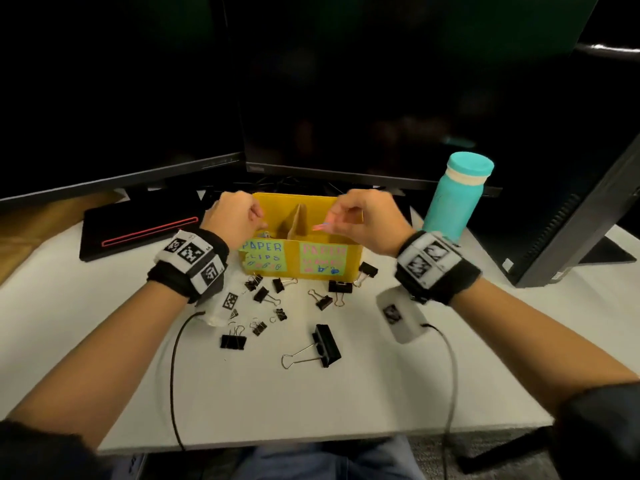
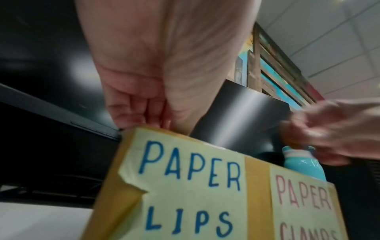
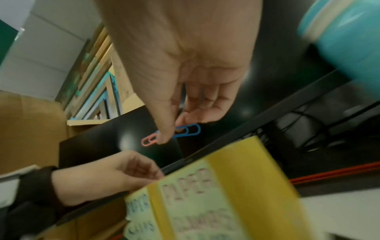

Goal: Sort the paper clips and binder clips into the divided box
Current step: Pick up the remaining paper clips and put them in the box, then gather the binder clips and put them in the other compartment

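Observation:
A yellow divided box (image 1: 292, 259) stands mid-table, labelled "PAPER CLIPS" on the left and "PAPER CLAMPS" on the right. My right hand (image 1: 332, 220) hovers over the right compartment near the cardboard divider (image 1: 298, 220). In the right wrist view its thumb and forefinger pinch a pink paper clip (image 3: 148, 141) and a blue paper clip (image 3: 191, 130). My left hand (image 1: 258, 216) hangs over the left compartment with fingers curled down at the rim (image 2: 144, 120); no clip shows in it. Several black binder clips lie in front of the box, the largest (image 1: 325, 344) nearest me.
A teal bottle (image 1: 453, 199) stands right of the box. Dark monitors (image 1: 346, 98) rise just behind it, and another monitor (image 1: 571, 220) stands at the right. A black case with a red stripe (image 1: 138, 230) lies at the left. Wrist cables trail to the table's front edge.

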A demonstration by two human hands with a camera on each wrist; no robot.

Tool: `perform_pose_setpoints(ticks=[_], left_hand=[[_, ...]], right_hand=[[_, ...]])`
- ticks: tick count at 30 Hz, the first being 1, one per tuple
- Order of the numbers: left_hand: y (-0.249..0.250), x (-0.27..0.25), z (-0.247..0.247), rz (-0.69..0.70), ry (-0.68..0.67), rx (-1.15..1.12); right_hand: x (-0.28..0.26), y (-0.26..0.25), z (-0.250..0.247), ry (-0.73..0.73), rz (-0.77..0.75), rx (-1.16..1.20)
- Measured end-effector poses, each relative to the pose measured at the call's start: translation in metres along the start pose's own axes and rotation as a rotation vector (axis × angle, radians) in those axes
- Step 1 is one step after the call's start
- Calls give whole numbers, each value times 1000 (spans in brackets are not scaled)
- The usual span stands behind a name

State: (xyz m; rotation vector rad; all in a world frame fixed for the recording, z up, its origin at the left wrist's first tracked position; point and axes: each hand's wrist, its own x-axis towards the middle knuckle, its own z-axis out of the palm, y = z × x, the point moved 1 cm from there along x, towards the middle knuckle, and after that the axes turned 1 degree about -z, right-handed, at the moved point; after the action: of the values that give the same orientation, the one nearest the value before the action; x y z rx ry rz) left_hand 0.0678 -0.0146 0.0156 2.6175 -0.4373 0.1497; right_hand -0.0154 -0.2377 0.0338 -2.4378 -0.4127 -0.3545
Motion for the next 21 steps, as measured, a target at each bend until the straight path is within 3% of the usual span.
perform_pose_setpoints(ticks=[4, 7, 9, 11, 14, 17, 21], left_hand=[[-14, -11, -13, 102, 234, -36], [-38, -20, -21, 36, 267, -53], [-59, -24, -19, -50, 131, 1], [-76, -29, -12, -108, -175, 42], [-83, -41, -1, -133, -576, 27], [-74, -54, 4, -63, -688, 70], [-57, -74, 7, 3, -761, 142]], right_hand=[[51, -28, 50, 19, 115, 30], [61, -36, 63, -5, 147, 49], [52, -38, 53, -12, 121, -10], [34, -39, 32, -93, 120, -191], [-3, -24, 1, -292, 268, -465], [-34, -1, -6, -451, 405, -596], [-49, 8, 12, -627, 357, -447]])
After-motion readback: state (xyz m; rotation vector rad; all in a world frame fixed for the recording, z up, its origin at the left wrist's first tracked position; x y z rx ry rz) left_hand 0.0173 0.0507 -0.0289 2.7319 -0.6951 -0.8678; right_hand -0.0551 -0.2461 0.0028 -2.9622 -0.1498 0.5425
